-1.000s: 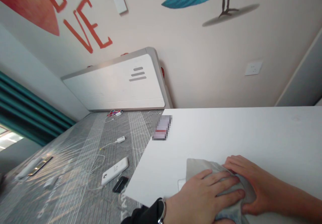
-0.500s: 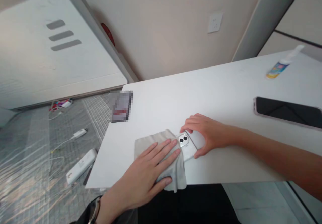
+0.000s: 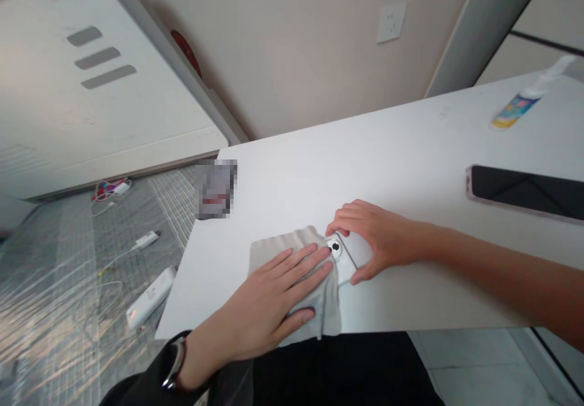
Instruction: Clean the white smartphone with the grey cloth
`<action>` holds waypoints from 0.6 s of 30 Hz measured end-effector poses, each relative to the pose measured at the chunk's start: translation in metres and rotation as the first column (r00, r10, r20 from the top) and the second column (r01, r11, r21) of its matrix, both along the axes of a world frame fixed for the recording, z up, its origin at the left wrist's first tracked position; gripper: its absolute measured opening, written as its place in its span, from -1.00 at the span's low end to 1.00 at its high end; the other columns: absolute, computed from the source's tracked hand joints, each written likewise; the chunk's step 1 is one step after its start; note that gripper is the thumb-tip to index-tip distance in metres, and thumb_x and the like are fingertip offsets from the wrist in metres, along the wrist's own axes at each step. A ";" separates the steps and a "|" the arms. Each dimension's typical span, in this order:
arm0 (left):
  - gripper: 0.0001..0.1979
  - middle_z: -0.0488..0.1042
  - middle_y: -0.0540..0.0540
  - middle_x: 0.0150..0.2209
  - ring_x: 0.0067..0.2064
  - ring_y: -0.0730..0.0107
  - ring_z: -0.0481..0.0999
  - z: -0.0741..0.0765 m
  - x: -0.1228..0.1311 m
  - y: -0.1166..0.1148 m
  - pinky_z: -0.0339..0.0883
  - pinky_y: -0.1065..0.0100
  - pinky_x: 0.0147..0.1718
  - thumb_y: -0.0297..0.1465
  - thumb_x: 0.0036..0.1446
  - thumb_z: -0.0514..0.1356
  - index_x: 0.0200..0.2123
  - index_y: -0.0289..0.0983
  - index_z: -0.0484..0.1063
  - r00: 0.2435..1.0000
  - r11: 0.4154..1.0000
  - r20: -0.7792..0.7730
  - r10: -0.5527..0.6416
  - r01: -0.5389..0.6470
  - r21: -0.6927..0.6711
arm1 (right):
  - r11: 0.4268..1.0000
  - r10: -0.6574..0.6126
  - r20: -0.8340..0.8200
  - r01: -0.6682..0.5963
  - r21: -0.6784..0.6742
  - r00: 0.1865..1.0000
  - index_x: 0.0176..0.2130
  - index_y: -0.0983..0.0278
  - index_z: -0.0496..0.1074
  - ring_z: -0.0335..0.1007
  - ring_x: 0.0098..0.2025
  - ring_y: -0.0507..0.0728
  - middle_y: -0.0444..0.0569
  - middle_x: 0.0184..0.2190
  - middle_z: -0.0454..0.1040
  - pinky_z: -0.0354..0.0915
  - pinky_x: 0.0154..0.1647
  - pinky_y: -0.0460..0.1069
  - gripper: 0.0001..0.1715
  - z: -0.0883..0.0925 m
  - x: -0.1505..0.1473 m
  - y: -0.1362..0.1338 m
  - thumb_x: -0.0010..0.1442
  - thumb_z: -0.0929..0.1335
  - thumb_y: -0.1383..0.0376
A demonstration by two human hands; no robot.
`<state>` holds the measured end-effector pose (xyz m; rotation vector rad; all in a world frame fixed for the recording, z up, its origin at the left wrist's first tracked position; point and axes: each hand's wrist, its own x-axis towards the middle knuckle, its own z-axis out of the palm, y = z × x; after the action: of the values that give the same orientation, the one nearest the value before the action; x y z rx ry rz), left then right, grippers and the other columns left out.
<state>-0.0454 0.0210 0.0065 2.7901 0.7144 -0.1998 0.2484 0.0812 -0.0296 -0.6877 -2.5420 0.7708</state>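
The right hand [image 3: 387, 241] curls its fingers around a white phone [image 3: 354, 251] on the bench [image 3: 410, 150]. The left hand [image 3: 269, 296] lies flat, fingers spread, on a gray cloth [image 3: 267, 252] touching the phone.

A white smartphone [image 3: 347, 260] lies back up on the white tabletop, its round camera lens showing; the right hand [image 3: 383, 241] cups its far end; a crumpled grey microfibre cloth [image 3: 269, 255] lies flat against its near edge, pressed down under the spread left hand [image 3: 274, 290].
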 end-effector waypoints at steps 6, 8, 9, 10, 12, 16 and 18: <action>-0.28 -0.04 -0.04 0.54 0.55 0.24 -0.09 0.002 0.028 0.013 -0.11 0.12 0.50 -0.08 0.47 0.02 0.52 -0.17 -0.16 0.996 0.998 0.064 -0.053 0.056 -0.041 | 1.000 -0.020 0.007 0.020 0.013 1.000 -0.14 0.30 0.42 0.32 -0.18 0.22 0.01 -0.23 0.45 0.18 -0.07 0.10 -0.32 -0.007 0.000 -0.001 0.01 0.58 -0.12; -0.29 -0.10 -0.02 0.55 0.55 0.21 -0.10 0.002 0.007 0.002 -0.07 0.12 0.49 -0.13 0.47 0.04 0.52 -0.15 -0.17 0.999 1.000 0.026 -0.029 0.029 0.002 | 1.000 -0.011 -0.004 0.011 -0.006 1.000 -0.02 0.30 0.43 0.35 -0.14 0.23 0.02 -0.18 0.47 0.18 -0.02 0.12 -0.28 -0.008 -0.001 -0.001 0.05 0.56 -0.13; -0.32 -0.10 0.00 0.55 0.54 0.20 -0.08 0.002 -0.007 -0.005 -0.05 0.14 0.48 -0.17 0.47 0.04 0.52 -0.12 -0.16 1.000 0.999 0.017 -0.014 0.014 0.047 | 1.000 -0.004 -0.011 0.004 -0.007 1.000 0.02 0.30 0.43 0.36 -0.12 0.24 0.02 -0.16 0.48 0.18 0.01 0.13 -0.25 -0.007 -0.001 0.000 0.06 0.55 -0.12; -0.34 -0.10 0.01 0.55 0.54 0.23 -0.06 0.002 -0.019 -0.011 -0.04 0.19 0.47 -0.22 0.48 0.03 0.52 -0.12 -0.14 1.000 0.995 -0.007 0.014 -0.013 0.099 | 1.000 0.003 -0.017 -0.003 -0.004 1.000 0.04 0.30 0.43 0.37 -0.10 0.24 0.03 -0.15 0.49 0.17 0.03 0.14 -0.24 -0.007 -0.002 0.000 0.06 0.56 -0.11; -0.34 -0.06 -0.03 0.54 0.53 0.25 -0.02 0.001 -0.034 -0.018 -0.04 0.25 0.46 -0.22 0.47 0.04 0.52 -0.18 -0.10 0.999 0.984 -0.021 0.032 -0.028 0.176 | 1.000 0.015 -0.021 -0.015 0.010 1.000 0.02 0.31 0.44 0.38 -0.09 0.25 0.03 -0.15 0.50 0.16 0.05 0.14 -0.23 -0.005 -0.004 0.002 0.02 0.58 -0.10; -0.33 -0.15 0.01 0.56 0.54 0.22 -0.06 -0.004 -0.004 -0.010 -0.04 0.16 0.47 -0.22 0.49 0.01 0.52 -0.11 -0.19 0.999 0.991 -0.011 0.032 -0.030 0.134 | 1.000 -0.001 -0.008 0.001 0.021 1.000 -0.01 0.33 0.44 0.36 -0.14 0.23 0.01 -0.19 0.47 0.17 0.00 0.13 -0.19 -0.005 -0.004 0.002 -0.01 0.59 -0.14; -0.33 -0.23 -0.02 0.57 0.56 0.19 -0.15 -0.006 0.022 0.001 -0.04 0.10 0.47 -0.21 0.49 -0.01 0.53 -0.12 -0.23 1.000 0.996 0.003 0.020 -0.021 0.081 | 1.000 -0.025 -0.005 0.025 0.015 1.000 -0.10 0.32 0.43 0.33 -0.17 0.23 0.02 -0.20 0.45 0.18 -0.04 0.12 -0.24 -0.005 -0.002 0.000 -0.01 0.58 -0.17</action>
<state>-0.0231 0.0216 0.0007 2.8579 0.7667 -0.1670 0.2468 0.0810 -0.0351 -0.7105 -2.5274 0.7437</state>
